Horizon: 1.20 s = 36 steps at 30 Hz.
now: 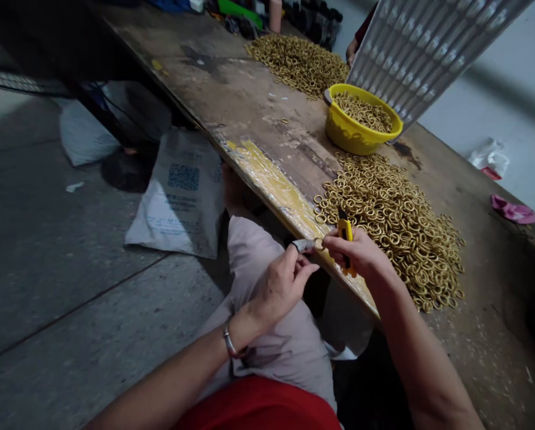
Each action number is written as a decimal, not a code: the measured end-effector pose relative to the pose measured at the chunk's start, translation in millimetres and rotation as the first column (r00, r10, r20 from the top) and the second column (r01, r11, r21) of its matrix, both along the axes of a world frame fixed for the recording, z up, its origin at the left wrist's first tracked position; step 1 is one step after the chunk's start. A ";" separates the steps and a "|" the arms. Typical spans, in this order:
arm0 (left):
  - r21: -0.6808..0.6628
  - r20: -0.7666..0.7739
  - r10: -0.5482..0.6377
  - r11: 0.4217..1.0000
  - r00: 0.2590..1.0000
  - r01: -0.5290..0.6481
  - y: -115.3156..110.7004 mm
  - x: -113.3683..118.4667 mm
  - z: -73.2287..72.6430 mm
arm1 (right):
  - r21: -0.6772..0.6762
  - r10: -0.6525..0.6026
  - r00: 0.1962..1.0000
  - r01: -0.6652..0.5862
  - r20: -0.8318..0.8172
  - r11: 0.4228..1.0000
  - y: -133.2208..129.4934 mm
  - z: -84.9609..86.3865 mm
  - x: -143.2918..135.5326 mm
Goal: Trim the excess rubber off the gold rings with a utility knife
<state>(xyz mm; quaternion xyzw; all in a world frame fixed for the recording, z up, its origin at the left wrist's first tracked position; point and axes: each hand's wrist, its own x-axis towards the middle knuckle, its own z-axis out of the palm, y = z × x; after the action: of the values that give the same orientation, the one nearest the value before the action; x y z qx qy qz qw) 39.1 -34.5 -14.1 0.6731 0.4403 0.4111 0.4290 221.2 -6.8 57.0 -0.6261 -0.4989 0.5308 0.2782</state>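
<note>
A yellow utility knife with a black blade end pointing up is gripped in my right hand. At the fingertips of that hand is a small gold ring, just over the table edge. My left hand reaches toward the same ring; its index finger, wrapped in grey tape, meets or nearly meets it. The left thumb stands apart from that finger, and the other fingers are curled underneath. Beside my right hand spreads a large heap of gold rings on the wooden table.
Behind the near heap stands a yellow basin of rings. A second ring pile lies farther back. Another person's hand is beside a ribbed, translucent panel. A white printed sack rests on the floor, and a pink cloth lies right.
</note>
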 end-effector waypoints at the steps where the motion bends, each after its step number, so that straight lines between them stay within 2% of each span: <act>1: 0.039 -0.003 0.011 0.999 1.000 -0.011 2.0 -2.3 1.3 | -0.063 -0.012 0.986 0.001 -0.166 0.998 -5.2 1.7 -2.3; 3: 0.116 -0.005 0.007 0.993 1.000 -0.007 2.8 -6.1 3.6 | -0.147 -0.063 0.934 0.012 -0.351 0.989 -13.6 3.2 -7.3; 5: 0.144 0.012 -0.021 0.989 1.000 0.019 0.9 -8.8 5.7 | -0.206 -0.104 0.905 0.018 -0.413 0.978 -19.1 3.1 -11.4; 7: 0.103 0.048 -0.044 0.994 0.998 0.039 -1.7 -10.3 8.3 | -0.237 -0.113 0.900 0.011 -0.421 0.971 -22.9 3.1 -13.7; 9: -0.009 0.103 -0.061 0.998 0.993 0.062 -3.9 -10.7 12.2 | -0.225 -0.105 0.913 0.015 -0.394 0.974 -27.5 4.7 -14.3; 12: -0.245 0.250 -0.074 0.960 0.965 0.138 -6.5 -9.2 19.7 | -0.061 -0.046 0.975 0.033 -0.216 0.998 -40.9 9.2 -13.6; 14: -0.360 0.355 -0.062 0.912 0.933 0.198 -8.5 -7.7 24.3 | 0.151 -0.024 0.999 0.016 0.048 0.988 -54.6 10.3 -13.1; 15: -0.391 0.390 -0.055 0.894 0.919 0.219 -9.7 -7.1 26.2 | 0.254 -0.037 0.978 -0.017 0.206 0.967 -62.1 9.6 -13.1; 17: -0.415 0.420 -0.053 0.877 0.906 0.243 -12.6 -6.1 29.0 | 0.385 -0.093 0.872 -0.115 0.481 0.916 -76.7 5.7 -13.9; 18: -0.417 0.422 -0.056 0.874 0.905 0.249 -14.1 -5.8 29.9 | 0.398 -0.108 0.804 -0.169 0.585 0.902 -82.8 2.9 -14.8; 22: -0.400 0.407 -0.090 0.877 0.909 0.266 -18.1 -3.6 31.0 | 0.317 -0.101 0.569 -0.295 0.816 0.901 -95.7 -7.3 -20.0; 26: -0.330 0.346 -0.153 0.904 0.926 0.273 -18.1 -1.1 31.9 | 0.279 -0.121 0.437 -0.317 0.891 0.907 -95.5 -10.8 -24.5; 29: -0.245 0.248 -0.164 0.943 0.955 0.225 -19.9 -3.1 37.2 | 0.228 -0.097 0.366 -0.335 0.926 0.914 -90.8 -9.2 -23.7; 32: -0.107 0.142 -0.189 0.973 0.972 0.205 -26.2 -8.5 46.6 | 0.102 -0.043 0.245 -0.235 0.969 0.967 -80.2 -4.5 -14.8; 34: -0.012 0.097 -0.267 0.963 0.959 0.269 -31.2 -10.8 51.0 | 0.058 -0.035 0.174 -0.129 0.984 0.990 -70.7 -0.9 -6.0; 36: 0.028 0.066 -0.357 0.934 0.932 0.356 -34.8 -9.6 50.5 | 0.090 -0.070 0.164 -0.115 0.984 0.989 -60.4 0.9 0.8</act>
<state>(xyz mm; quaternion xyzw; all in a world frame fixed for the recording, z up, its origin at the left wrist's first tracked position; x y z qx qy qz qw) 29.4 -69.3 36.4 0.7303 0.2926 0.3532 0.5063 222.0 -67.2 57.9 -0.7914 -0.6059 -0.0331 -0.0739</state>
